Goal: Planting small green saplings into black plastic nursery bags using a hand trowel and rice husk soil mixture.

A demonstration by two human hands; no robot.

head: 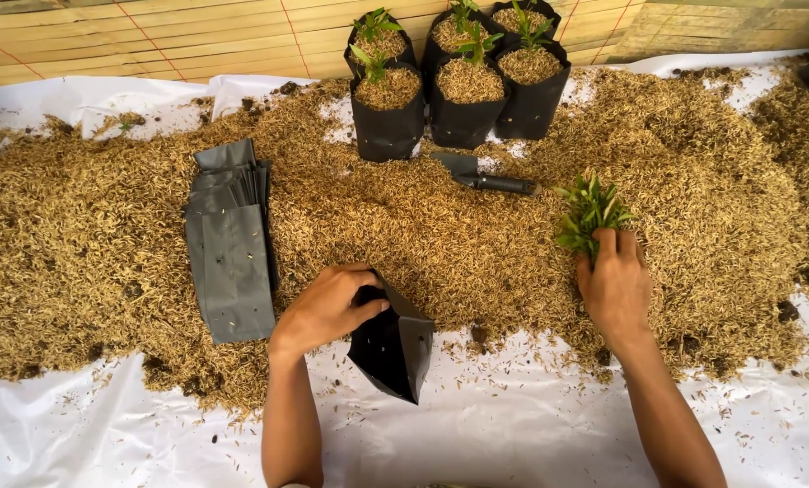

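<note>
Flat bags: one stack of grey grow bags (231,248), count hidden, toward the white sheet's (513,434) left edge.
Left hand (325,309): gripping the rim of one open black bag (393,343), near front edge.
Filled bags (463,77): five, back edge.
Trowel (481,176): one, half-buried in husks (79,235).
Right hand (614,287): clasping one seedling bunch (589,210).

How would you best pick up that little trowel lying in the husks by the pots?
Probably by its dark handle, the end pointing right. The trowel lies flat on the husks, blade toward the left and close to the filled bags, so the handle is the free, narrow, round part. Come from above on the right, nearest the right hand.
</note>
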